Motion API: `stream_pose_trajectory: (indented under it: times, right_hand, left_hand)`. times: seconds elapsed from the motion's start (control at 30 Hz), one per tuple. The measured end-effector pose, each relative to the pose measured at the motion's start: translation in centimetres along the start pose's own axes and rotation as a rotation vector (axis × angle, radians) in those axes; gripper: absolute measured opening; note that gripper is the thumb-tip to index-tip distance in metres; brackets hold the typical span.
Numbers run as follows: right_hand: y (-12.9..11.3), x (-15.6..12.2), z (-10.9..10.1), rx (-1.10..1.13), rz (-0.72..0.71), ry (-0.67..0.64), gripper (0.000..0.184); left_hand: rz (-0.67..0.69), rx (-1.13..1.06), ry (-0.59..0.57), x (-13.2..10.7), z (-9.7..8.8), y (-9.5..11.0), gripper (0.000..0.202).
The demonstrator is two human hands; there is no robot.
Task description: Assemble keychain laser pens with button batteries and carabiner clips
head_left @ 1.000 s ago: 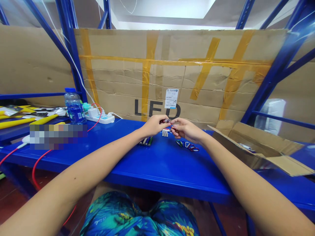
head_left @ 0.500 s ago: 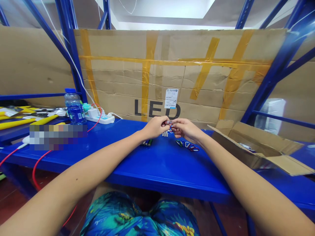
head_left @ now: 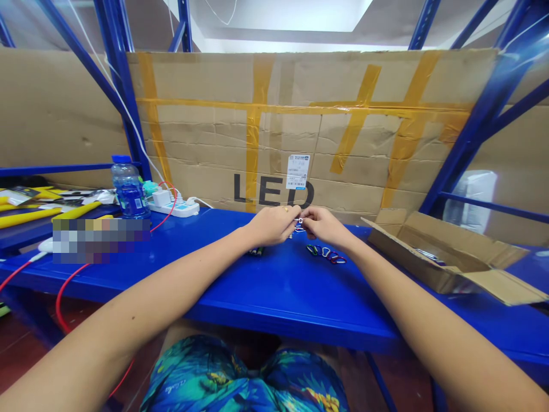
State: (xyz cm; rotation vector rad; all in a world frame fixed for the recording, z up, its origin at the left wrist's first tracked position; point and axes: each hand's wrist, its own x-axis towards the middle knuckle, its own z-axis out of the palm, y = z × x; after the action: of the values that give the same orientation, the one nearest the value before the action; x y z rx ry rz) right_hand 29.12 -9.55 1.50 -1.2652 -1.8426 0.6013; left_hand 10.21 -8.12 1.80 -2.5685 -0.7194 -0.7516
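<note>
My left hand (head_left: 274, 224) is closed above the table, fingers curled; what lies inside them is hidden. My right hand (head_left: 325, 224) meets it fingertip to fingertip, pinching a small silvery metal piece (head_left: 301, 221) between the two hands. Just below, a thin light-coloured loop (head_left: 299, 229) partly shows; I cannot tell whether it is held or lying on the table. Several coloured carabiners (head_left: 326, 252) lie in a row under my right wrist. Dark tubes with green parts (head_left: 256, 251) lie beneath my left wrist, partly covered. Small silvery pieces (head_left: 291, 235) peek out under my left hand.
An open cardboard box (head_left: 446, 280) stands on the blue table (head_left: 274, 297) at right. To the left are a blue-capped bottle (head_left: 128, 191), a white power strip (head_left: 180, 208), a red cable (head_left: 64, 292) and yellow-handled items (head_left: 30, 217). A large cardboard sheet (head_left: 206, 143) closes off the back.
My left hand has turned and closed further, hiding a dark red piece that showed in its fingers and most of the small silvery pieces below. My right fingers have drawn closer together.
</note>
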Motion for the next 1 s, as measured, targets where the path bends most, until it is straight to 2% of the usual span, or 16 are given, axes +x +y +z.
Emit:
stream_pose_trajectory:
  times: [0.17,0.33,0.43,0.53,0.7,0.8,0.9,1.0]
  right_hand:
    - [-0.1,0.0,0.1,-0.045,0.008,0.029,0.009]
    - [-0.5,-0.1,0.3,-0.043,0.009,0.073,0.01]
    - [-0.6,0.0,0.3,-0.055,0.002,0.086,0.018]
    - [-0.5,0.2,0.2,-0.03,0.007,0.091,0.023]
    - [-0.4,0.3,-0.4,0.141,0.109,0.058,0.017]
    - [-0.6,0.1,-0.6,0.248,0.162,0.007,0.012]
    - [-1.0,-0.2,-0.4,0.299,0.094,-0.087,0.006]
    - [-1.1,-0.5,-0.2,0.292,-0.02,-0.178,0.016]
  left_hand:
    - [0.049,0.111,0.031,0.1,0.5,0.2,0.022]
    - [-0.025,0.113,0.045,0.2,0.6,0.3,0.021]
    - [-0.073,0.067,0.055,0.3,0.6,-0.2,0.019]
    - [-0.154,-0.083,0.101,0.4,0.6,-1.3,0.016]
    - [-0.238,-0.489,0.126,0.4,0.7,-3.3,0.01]
    - [-0.283,-0.639,0.166,0.4,0.6,-3.6,0.01]
    - [-0.276,-0.719,0.158,0.4,0.5,-3.1,0.011]
    - [-0.227,-0.728,0.106,0.4,0.5,-2.4,0.009]
